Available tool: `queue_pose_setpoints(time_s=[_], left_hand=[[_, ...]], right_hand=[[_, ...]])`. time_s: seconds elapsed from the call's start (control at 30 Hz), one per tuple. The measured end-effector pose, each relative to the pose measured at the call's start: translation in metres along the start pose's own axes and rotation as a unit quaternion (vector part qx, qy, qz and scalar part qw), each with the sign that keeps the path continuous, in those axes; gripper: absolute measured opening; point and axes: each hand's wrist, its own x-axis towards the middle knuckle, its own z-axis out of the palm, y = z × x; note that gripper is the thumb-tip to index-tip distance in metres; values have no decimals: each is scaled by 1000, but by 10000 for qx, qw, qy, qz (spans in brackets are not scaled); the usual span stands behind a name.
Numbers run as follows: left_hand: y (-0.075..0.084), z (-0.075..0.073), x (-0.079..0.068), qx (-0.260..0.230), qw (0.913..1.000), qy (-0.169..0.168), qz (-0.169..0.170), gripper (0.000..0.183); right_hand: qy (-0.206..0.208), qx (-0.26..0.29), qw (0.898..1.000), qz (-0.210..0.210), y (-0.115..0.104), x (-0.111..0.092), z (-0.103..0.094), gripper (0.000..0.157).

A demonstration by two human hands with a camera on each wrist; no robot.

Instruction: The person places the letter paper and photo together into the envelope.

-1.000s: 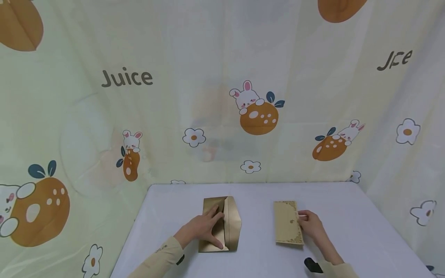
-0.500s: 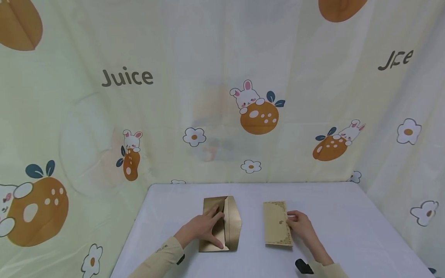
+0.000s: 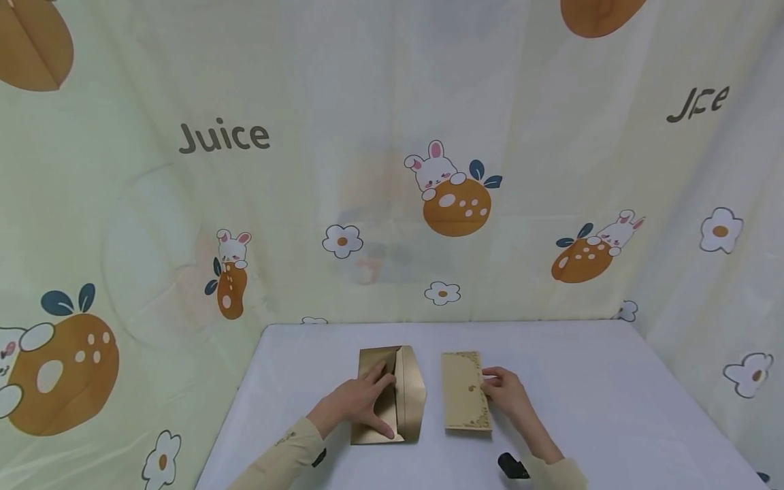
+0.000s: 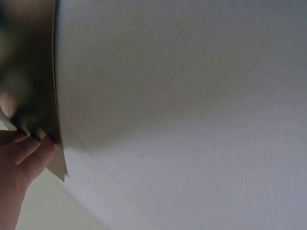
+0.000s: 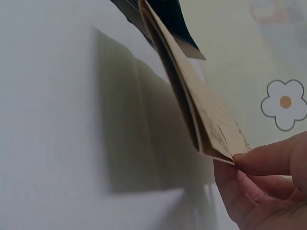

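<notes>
A gold envelope (image 3: pixel 413 395) lies on the white table with its pointed flap opened out to the right. My left hand (image 3: pixel 357 403) rests on it with thumb and fingers spread, pressing near the opening; in the left wrist view its fingertips (image 4: pixel 44 151) touch the envelope's surface. Just right of the flap is a folded cream card (image 3: pixel 465 391) with brown ornament at its corners. Between thumb and fingers, my right hand (image 3: pixel 507 395) pinches the card's right edge. The right wrist view shows the card (image 5: pixel 206 112) held above the tabletop, casting a shadow, its folded layers slightly apart.
The white-covered table (image 3: pixel 588 374) reaches back to a curtain (image 3: pixel 392 102) printed with rabbits, oranges and flowers. A narrow strip of tabletop lies between envelope and card. Black straps (image 3: pixel 513 467) show at the wrists.
My right hand has carried the card leftward in steps, from well right of the envelope to close beside its flap. The left hand and envelope have stayed in place.
</notes>
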Motion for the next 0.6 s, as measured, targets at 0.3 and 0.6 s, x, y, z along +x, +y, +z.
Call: queue_pose_setpoints(time_s=[0.3,0.6], left_hand=[[0,0,0,-6,10000,37,57,106],[1,-1,0,17,10000,30,16,107]], right_hand=[[-79,107,9999,-67,-15,-2,20,30],[-110,213,9994,-263,-25,0,40,30]])
